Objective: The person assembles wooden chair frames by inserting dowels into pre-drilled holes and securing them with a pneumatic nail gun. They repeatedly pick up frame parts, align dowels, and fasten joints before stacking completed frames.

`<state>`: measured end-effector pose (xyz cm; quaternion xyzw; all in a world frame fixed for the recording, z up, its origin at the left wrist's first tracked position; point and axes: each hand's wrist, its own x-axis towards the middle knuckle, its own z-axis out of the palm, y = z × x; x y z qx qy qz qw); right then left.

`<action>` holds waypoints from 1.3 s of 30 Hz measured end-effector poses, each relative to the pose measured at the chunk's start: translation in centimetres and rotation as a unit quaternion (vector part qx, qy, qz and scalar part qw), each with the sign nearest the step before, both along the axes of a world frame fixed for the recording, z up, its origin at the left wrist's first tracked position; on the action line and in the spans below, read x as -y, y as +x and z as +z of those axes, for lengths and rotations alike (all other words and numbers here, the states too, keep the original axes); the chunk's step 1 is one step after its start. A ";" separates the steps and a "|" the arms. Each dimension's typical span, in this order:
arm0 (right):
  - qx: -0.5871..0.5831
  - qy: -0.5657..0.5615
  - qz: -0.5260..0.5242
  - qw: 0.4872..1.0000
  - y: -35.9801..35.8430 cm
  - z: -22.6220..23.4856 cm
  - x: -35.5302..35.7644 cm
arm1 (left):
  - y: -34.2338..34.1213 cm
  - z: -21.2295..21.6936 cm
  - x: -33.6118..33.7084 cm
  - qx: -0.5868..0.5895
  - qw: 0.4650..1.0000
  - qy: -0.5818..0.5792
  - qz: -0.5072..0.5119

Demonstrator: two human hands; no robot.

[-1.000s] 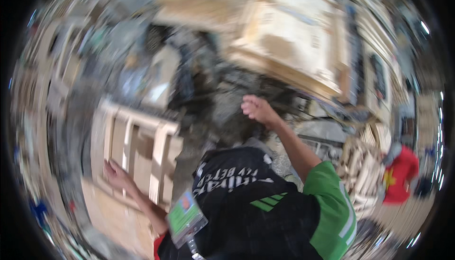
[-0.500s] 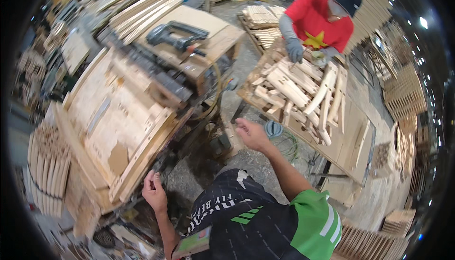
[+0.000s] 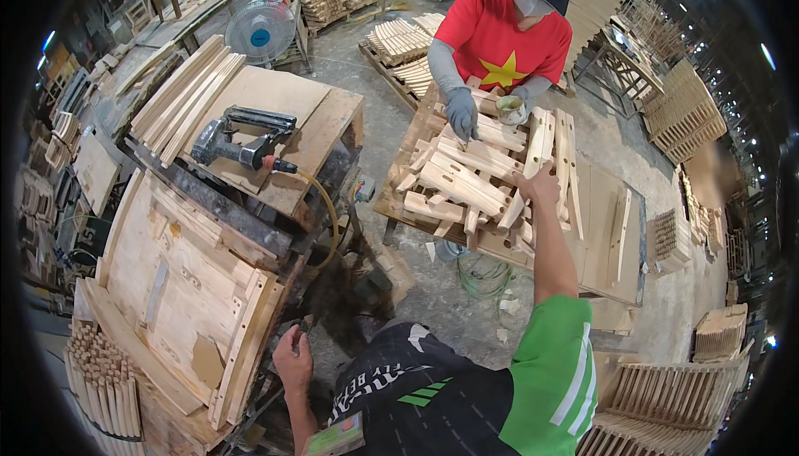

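My right hand (image 3: 539,187) reaches out over the far table, its fingers closed round a pale wooden slat (image 3: 537,150) in a loose pile. Beside it lie more slotted wooden pieces (image 3: 462,187), crossing each other at angles. My left hand (image 3: 293,362) hangs low by the right edge of the wooden jig (image 3: 179,306), holding nothing, its fingers loosely bent and slightly apart. That jig has curved side rails and a drilled strip (image 3: 241,348) along its near right side.
Across the pile stands a co-worker in a red shirt (image 3: 508,36), with a grey-gloved hand (image 3: 461,115) on the pieces and a small cup (image 3: 510,109). A nail gun (image 3: 237,141) with a yellow hose (image 3: 333,215) lies on the left bench. A fan (image 3: 260,32) stands behind.
My right hand has moved forward and right, from over the floor onto the pile, and closed on a slat. My left hand stays low by the jig. The view has shifted.
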<state>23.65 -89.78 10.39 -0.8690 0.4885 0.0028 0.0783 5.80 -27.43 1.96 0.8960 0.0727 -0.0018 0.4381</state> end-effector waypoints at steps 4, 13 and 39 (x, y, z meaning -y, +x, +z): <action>0.027 0.015 -0.020 0.999 1.1 0.0 -0.7 | 0.5 0.0 -0.6 -0.017 0.999 0.036 0.011; 0.218 0.045 -0.002 0.975 -5.4 -0.1 -7.3 | 3.9 -0.4 0.8 -0.022 0.996 -0.042 -0.075; 0.149 0.361 0.608 0.692 6.0 2.0 -61.0 | -3.6 4.4 -23.6 -0.011 0.954 -0.097 0.285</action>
